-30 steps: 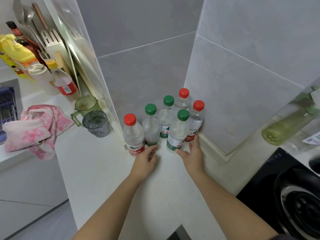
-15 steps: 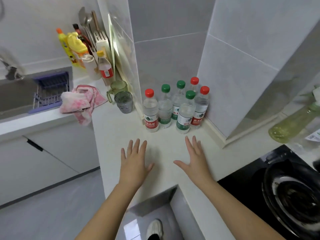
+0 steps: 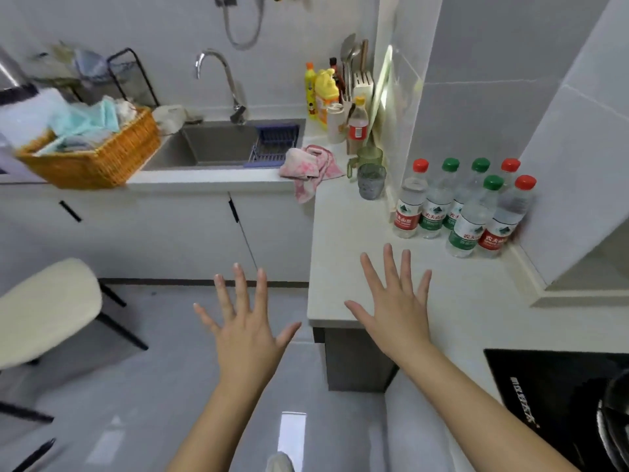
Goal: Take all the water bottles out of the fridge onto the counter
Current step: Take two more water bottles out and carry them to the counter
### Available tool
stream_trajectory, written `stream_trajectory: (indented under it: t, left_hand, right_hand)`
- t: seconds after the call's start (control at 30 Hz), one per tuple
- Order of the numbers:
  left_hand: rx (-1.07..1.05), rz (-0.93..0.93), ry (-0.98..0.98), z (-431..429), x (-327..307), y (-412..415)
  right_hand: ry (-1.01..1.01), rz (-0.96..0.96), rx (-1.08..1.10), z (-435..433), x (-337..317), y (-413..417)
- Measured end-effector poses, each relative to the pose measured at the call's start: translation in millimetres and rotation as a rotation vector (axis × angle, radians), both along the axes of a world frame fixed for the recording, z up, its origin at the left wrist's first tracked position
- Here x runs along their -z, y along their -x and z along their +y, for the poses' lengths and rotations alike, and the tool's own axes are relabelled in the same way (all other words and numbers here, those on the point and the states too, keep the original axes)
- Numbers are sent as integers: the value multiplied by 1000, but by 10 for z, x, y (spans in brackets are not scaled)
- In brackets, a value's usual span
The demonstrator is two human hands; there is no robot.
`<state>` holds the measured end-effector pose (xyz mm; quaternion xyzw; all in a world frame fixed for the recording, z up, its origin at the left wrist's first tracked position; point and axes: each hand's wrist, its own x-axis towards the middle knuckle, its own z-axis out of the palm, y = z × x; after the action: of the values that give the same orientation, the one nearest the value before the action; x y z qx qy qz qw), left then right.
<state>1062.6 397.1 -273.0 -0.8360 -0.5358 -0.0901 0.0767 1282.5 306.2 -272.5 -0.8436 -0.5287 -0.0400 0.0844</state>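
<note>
In the desk point(image 3: 343, 260) corner against the tiled wall, six water bottles point(image 3: 464, 209) stand bunched and upright. A second ago both hands were at their bases; now the left hand point(image 3: 250, 338) and right hand point(image 3: 396, 318) have drawn well back, fingers point(image 3: 388, 267) spread wide and holding nothing. This batch looks delivered; any remaining bottles mean another fridge trip.
</note>
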Motion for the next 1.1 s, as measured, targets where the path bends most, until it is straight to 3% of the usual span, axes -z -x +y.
stream_trajectory:
  t: [0.43,0.87,1.1]
  left_hand:
    - [-668,-136,15,-808,-169,2573]
    - [-836,-176,-37,-1961,-310,5220]
    - [-935,-142,2,-2538,-397,6226]
  right_hand:
    - [-79,12,-642,622,-308,2483]
    - [-103,29,-935,-145,-402,5455]
    - [-55,38,-1093,-534,-459,6610]
